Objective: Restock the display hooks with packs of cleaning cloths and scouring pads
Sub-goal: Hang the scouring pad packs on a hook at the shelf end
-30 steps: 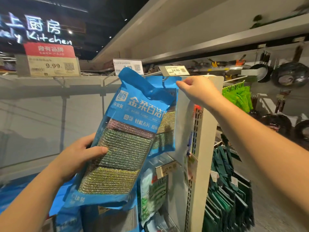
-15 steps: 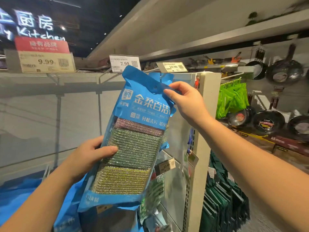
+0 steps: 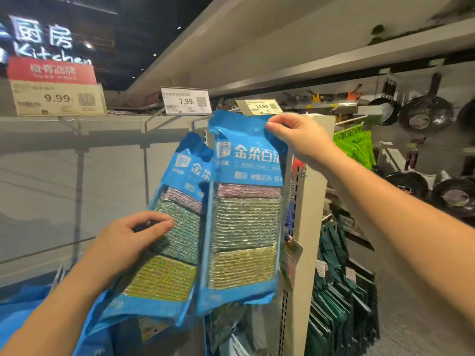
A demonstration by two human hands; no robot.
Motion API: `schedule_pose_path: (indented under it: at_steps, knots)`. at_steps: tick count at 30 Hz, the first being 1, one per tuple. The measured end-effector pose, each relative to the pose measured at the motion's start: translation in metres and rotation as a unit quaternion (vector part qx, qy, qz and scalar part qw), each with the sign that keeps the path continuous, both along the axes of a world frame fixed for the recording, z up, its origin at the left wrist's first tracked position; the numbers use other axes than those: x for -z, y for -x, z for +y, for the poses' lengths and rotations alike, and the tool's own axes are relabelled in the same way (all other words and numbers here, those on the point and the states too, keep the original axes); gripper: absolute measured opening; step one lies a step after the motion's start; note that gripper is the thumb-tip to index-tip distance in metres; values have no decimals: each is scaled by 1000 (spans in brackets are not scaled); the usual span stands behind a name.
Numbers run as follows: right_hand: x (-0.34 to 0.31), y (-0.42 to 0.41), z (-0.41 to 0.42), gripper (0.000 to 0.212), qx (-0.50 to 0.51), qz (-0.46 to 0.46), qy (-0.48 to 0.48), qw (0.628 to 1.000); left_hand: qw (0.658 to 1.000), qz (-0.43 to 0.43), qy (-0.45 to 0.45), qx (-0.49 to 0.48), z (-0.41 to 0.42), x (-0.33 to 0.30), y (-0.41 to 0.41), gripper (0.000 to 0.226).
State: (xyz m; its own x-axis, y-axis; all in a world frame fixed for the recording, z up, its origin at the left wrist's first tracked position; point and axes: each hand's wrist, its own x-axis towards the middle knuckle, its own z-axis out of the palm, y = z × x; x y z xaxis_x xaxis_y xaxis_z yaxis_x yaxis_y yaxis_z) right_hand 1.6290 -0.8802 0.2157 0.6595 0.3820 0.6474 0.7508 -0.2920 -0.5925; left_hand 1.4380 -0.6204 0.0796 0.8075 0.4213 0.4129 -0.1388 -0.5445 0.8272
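Two blue packs of scouring pads are up in front of the display. My right hand (image 3: 300,137) pinches the top right corner of the right pack (image 3: 244,227), which hangs upright just below the 14.90 price tag (image 3: 259,106). Its top edge is level with a metal hook (image 3: 203,120); whether the pack is threaded on the hook is hidden. My left hand (image 3: 128,242) grips the left edge of the other pack (image 3: 169,265), which is tilted, lower and partly behind the first.
A white slotted upright (image 3: 308,227) stands right behind the packs. Bare hooks carry the 7.99 tag (image 3: 186,100) and 9.99 tag (image 3: 57,98) on the left. Dark green packs (image 3: 339,317), bright green cloths (image 3: 357,145) and pans (image 3: 424,114) hang on the right.
My right hand has taken one pack by its top and raised it up and to the right, under the 14.90 tag. My left hand stays lower left with the other pack.
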Motion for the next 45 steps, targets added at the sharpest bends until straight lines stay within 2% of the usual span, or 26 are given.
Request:
schedule_pose_path:
  at_steps: [4, 6, 9, 15, 20, 25, 33, 40, 43, 44, 45]
  knots:
    - [-18, -11, -5, 10, 17, 1, 85, 996, 998, 11, -39, -47, 13, -6, 8, 7]
    - [-22, -13, -4, 17, 32, -10, 104, 994, 997, 12, -50, -50, 15, -9, 11, 18]
    - [-20, -15, -1, 22, 52, -29, 101, 993, 998, -5, -45, -49, 14, -12, 14, 11]
    - [-21, -33, 8, 25, 114, -93, 86, 985, 997, -28, -34, -58, 7, -14, 14, 10]
    - [-32, -49, 26, 26, 189, -126, 59, 972, 997, -41, -32, -54, 4, -18, 15, 21]
    - [-36, -48, 31, 27, 283, -112, 97, 948, 997, -43, -35, -59, 4, -19, 19, 17]
    - [-41, -43, 43, 29, 314, -90, 106, 939, 996, -44, -22, -69, 3, -23, 24, 6]
    - [-37, -46, 50, 33, 341, -95, 99, 930, 996, -49, -15, -73, -1, -29, 31, 19]
    - [-38, -49, 52, 31, 348, -88, 92, 929, 996, -58, -7, -73, -2, -30, 33, 16]
    - [-39, -50, 52, 30, 347, -82, 91, 930, 996, -60, -4, -70, -3, -31, 34, 19]
    - [-40, -50, 52, 28, 344, -77, 89, 931, 996, -61, -4, -64, -4, -32, 35, 32]
